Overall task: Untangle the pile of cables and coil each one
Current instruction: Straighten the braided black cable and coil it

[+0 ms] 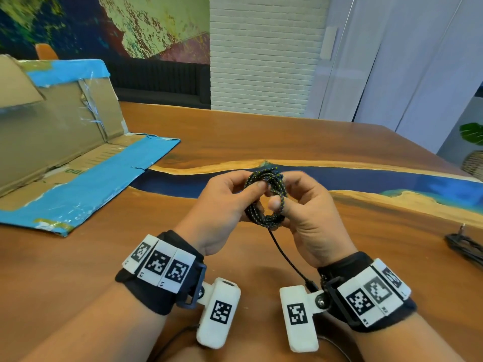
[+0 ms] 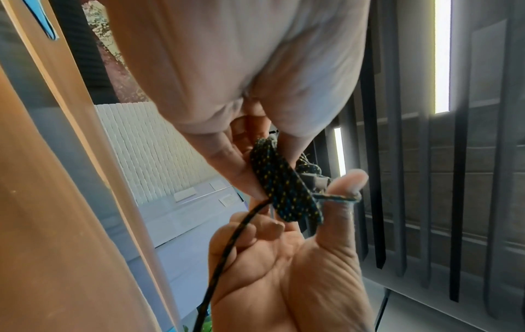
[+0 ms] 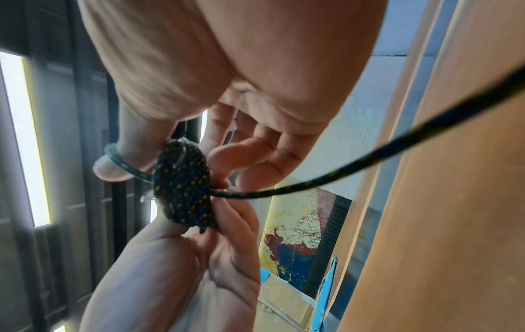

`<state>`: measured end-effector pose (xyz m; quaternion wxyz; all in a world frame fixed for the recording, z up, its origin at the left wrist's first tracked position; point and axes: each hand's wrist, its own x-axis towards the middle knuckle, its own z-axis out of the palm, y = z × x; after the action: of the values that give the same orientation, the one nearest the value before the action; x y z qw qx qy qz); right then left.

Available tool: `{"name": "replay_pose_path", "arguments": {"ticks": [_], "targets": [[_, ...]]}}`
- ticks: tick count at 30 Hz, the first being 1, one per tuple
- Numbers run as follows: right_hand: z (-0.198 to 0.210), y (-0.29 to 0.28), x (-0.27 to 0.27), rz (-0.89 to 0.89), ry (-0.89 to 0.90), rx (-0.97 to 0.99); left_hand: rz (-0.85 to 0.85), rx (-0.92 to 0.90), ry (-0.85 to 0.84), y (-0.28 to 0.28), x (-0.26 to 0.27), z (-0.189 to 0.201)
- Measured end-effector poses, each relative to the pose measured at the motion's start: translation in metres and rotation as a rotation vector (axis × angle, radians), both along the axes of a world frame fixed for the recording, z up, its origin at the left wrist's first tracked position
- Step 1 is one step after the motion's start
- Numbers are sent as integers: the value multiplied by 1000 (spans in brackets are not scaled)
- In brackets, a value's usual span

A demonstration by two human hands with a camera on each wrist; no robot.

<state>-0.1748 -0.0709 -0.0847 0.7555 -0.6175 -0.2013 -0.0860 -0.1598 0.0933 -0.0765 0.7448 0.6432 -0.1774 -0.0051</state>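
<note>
Both hands, left [image 1: 222, 205] and right [image 1: 308, 212], pinch cable coil [image 1: 266, 197]; light, floppy braid, springs loose; hold across bundled loops.

We count two cables: one braided black cable [image 1: 265, 197], speckled with yellow and blue, coiled up above the table [image 1: 261, 137], and a second dark cable [image 1: 464, 248] lying at the table's right edge. Two hands, left hand [image 1: 219, 205] and right hand [image 1: 311, 212]. One cardboard box [image 1: 60, 126] on the table's left side. One leafy plant [image 1: 473, 133] past its right corner.
</note>
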Motion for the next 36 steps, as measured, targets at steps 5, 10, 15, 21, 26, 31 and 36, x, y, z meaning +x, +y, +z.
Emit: {"name": "replay_pose_path", "arguments": {"ticks": [5, 10, 15, 21, 26, 31, 36], "targets": [[8, -8, -2, -78, -130, 65, 111, 61, 12, 3, 5, 0], [10, -3, -7, 48, -169, 87, 178, 76, 51, 7, 12, -3], [19, -15, -10, 315, 8, 219, 298, 11, 43, 16, 20, -1], [25, -26, -7, 135, 196, 17, 331, -35, 20, 18, 20, 2], [18, -33, 0, -45, 142, -335, 295, -101, -6, 18, 10, 14], [8, -18, 1, -137, -23, -623, 101, -139, 25, -4, -8, 11], [7, -3, -3, -199, -67, -298, 79, -154, -7, -11, -12, 9]]}}
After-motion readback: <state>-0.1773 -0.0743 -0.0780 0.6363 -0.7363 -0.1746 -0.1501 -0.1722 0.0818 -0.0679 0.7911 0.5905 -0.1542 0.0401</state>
